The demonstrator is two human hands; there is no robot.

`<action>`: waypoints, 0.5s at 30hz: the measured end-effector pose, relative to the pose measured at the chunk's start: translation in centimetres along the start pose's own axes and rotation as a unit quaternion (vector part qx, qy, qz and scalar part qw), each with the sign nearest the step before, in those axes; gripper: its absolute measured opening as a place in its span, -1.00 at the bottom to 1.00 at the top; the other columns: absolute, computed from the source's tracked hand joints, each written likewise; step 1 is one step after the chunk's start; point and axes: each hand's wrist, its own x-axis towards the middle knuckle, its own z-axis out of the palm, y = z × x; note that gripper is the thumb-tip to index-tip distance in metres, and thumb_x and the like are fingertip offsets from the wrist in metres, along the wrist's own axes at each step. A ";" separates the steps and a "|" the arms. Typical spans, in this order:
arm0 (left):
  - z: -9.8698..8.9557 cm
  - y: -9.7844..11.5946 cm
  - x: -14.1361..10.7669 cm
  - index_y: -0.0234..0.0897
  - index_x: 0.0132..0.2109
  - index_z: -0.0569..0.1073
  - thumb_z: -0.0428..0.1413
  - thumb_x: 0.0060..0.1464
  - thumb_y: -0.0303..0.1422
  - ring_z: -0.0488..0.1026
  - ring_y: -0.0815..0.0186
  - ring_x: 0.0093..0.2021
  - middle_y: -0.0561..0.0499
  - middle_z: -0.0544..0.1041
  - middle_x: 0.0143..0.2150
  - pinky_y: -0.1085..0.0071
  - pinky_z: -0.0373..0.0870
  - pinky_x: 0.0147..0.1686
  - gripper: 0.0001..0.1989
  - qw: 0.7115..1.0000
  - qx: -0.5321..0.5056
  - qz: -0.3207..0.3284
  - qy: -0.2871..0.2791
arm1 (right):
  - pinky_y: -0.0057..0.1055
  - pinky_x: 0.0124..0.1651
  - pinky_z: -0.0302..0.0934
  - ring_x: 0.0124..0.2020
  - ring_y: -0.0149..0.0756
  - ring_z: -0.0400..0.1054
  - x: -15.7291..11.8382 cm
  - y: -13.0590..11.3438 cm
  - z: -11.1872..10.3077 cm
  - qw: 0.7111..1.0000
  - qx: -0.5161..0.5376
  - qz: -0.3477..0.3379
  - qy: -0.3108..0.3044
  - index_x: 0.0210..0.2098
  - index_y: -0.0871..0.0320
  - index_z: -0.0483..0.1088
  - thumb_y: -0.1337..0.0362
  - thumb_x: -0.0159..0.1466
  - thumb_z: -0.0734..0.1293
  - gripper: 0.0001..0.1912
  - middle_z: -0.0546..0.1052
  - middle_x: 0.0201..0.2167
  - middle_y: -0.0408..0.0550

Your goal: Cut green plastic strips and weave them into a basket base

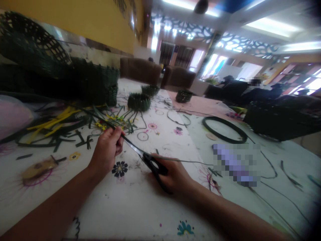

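Note:
My left hand is closed round a dark green strip that runs up toward the left. In my right hand is a pair of black-handled scissors, its fingers wrapped round the handles. The metal blades point up and left, and their tips lie close to my left fingertips along the strip. Whether the blades touch the strip is hard to tell. A thin cord stretches right from the scissors across the table.
Large dark woven baskets stand at the back left, small ones beyond the cut strips. Yellow strips lie left. A coiled dark ring and a dark basket are on the right. People sit in the background.

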 end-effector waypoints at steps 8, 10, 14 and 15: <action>-0.4 0.4 0.5 -0.32 -0.38 0.38 0.18 0.08 -0.27 0.05 0.56 -0.71 0.15 0.24 -0.64 0.63 -0.08 -0.74 -0.79 1.000 0.002 0.004 0.000 | -0.44 -0.39 0.24 -0.47 -0.32 0.40 0.0 0.2 0.1 0.999 -0.041 -0.006 0.022 0.00 0.17 0.52 0.18 0.20 0.35 -0.60 0.61 -0.39 -0.05; -0.6 0.6 0.8 -0.32 -0.38 0.38 0.16 0.09 -0.28 0.06 0.56 -0.71 0.15 0.24 -0.63 0.62 -0.08 -0.73 -0.80 0.999 0.002 0.029 0.020 | -0.44 -0.39 0.25 -0.46 -0.32 0.40 -0.1 0.3 0.2 0.999 -0.039 -0.006 0.031 0.01 0.17 0.51 0.20 0.20 0.34 -0.60 0.61 -0.37 -0.05; -0.6 0.7 0.8 -0.30 -0.39 0.36 0.14 0.14 -0.28 0.01 0.56 -0.72 0.17 0.19 -0.65 0.62 -0.12 -0.74 -0.79 0.998 0.007 0.053 0.043 | -0.44 -0.35 0.28 -0.40 -0.31 0.43 -0.2 0.2 0.3 1.000 -0.004 -0.012 0.021 -0.02 0.14 0.52 0.24 0.19 0.33 -0.63 0.61 -0.31 -0.06; -0.6 0.6 0.7 -0.30 -0.39 0.36 0.13 0.14 -0.27 0.01 0.56 -0.72 0.17 0.19 -0.65 0.63 -0.11 -0.73 -0.79 0.998 0.010 0.048 0.037 | -0.43 -0.33 0.29 -0.39 -0.31 0.44 -0.2 0.1 0.3 1.000 0.005 -0.012 0.017 0.00 0.13 0.51 0.24 0.19 0.33 -0.62 0.61 -0.30 -0.05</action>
